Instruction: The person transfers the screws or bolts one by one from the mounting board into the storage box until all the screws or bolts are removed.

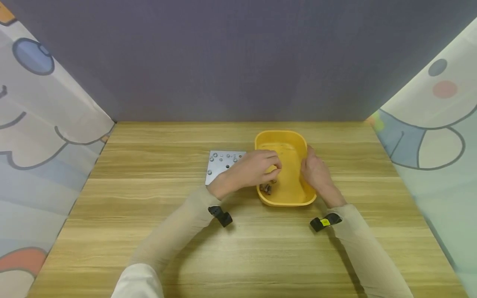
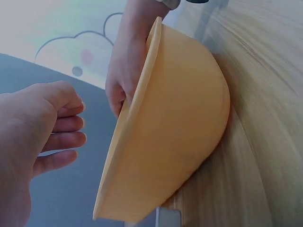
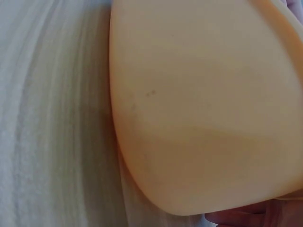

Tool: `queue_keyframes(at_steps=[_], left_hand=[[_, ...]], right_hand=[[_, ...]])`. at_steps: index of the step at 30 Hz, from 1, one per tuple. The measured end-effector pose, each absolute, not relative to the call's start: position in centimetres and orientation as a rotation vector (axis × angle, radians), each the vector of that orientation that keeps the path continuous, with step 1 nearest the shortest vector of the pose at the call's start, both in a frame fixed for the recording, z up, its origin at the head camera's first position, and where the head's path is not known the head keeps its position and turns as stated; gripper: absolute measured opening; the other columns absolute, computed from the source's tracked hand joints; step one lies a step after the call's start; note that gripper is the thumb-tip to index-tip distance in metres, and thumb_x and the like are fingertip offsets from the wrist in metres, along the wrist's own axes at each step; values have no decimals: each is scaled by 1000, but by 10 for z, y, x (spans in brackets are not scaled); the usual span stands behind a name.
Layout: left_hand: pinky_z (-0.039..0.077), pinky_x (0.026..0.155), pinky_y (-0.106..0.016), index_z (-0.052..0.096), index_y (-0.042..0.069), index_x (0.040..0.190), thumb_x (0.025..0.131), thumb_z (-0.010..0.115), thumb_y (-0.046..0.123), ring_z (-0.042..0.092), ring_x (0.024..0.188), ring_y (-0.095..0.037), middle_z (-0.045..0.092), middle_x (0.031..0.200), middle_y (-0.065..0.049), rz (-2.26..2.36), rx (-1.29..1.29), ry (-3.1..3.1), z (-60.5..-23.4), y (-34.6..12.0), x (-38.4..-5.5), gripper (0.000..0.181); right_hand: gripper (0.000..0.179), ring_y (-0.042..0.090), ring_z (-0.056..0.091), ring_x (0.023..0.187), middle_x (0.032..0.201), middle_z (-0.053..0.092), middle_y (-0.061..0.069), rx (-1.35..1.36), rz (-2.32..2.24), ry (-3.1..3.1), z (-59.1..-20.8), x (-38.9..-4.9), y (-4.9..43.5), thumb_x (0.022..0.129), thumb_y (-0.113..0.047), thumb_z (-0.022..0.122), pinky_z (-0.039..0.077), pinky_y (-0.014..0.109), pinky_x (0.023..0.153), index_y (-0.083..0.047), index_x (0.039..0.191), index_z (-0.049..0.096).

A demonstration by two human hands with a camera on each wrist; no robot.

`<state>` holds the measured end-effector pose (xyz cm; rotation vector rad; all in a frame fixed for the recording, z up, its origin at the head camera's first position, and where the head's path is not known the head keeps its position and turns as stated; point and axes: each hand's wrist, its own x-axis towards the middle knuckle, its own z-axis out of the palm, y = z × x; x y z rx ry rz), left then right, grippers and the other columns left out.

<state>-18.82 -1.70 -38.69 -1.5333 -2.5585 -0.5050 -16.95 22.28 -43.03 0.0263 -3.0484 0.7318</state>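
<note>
A yellow plastic tray [image 1: 286,201] stands on the table, with several small metal screws [image 1: 266,189] gathered at its near left corner. My right hand [image 1: 318,169] grips the tray by its right side; the right wrist view shows its fingers [image 3: 241,216] along the tray's edge. Over the tray's left side hovers my left hand [image 1: 257,167], fingers curled and the thumb close to the index finger. In the left wrist view the left hand [image 2: 42,123] appears above the rim, and I cannot tell whether something small is between its fingertips.
A silver metal plate [image 1: 216,167] with several screws and holes lies left of the tray, partly under the left forearm. The wood-grain table [image 1: 149,165] meets a grey panel [image 1: 238,62] at the back. Cartoon-printed sheets [image 1: 439,124] border both sides.
</note>
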Motion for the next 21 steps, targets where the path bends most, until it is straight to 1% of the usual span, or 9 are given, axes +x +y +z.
queue_keyframes(at_steps=[3,8,10,16,19,21], left_hand=[[55,82,-23,75,16,107,103,60,23,65,93,-9,71,106,4,-562,-1478,-2572,-390,-23,-187,17],[55,84,-23,74,16,107,102,61,23,66,95,-10,71,106,5,-623,-1399,-2580,-396,-34,-187,16],[55,84,-24,74,15,107,102,61,22,66,94,-11,71,106,5,-645,-1374,-2575,-398,-38,-187,15],[56,76,-25,73,13,110,101,64,21,65,85,-11,72,108,2,-686,-1284,-2593,-401,-55,-187,15],[58,80,-27,72,12,113,101,64,22,68,91,-14,72,111,0,-702,-1217,-2637,-401,-66,-189,18],[59,87,-30,72,11,116,100,64,23,69,98,-16,72,114,0,-730,-1169,-2661,-401,-73,-190,20]], right_hand=[[54,49,67,79,100,65,42,22,745,-3057,-430,-170,222,106,-9,33,56,60,66,15,153,22],[56,42,65,72,97,66,40,6,763,-3077,-430,-171,222,106,-10,32,55,56,63,15,155,19],[56,42,65,72,97,65,40,6,761,-3084,-431,-171,222,107,-10,32,55,56,62,15,155,19],[55,49,67,80,101,64,42,14,753,-3074,-432,-170,222,106,-9,32,55,61,67,16,154,20],[54,51,67,81,101,64,43,23,748,-3064,-432,-170,222,106,-9,32,55,62,68,17,153,21],[54,51,67,80,100,64,43,30,748,-3062,-431,-170,222,106,-9,32,55,61,67,17,152,21]])
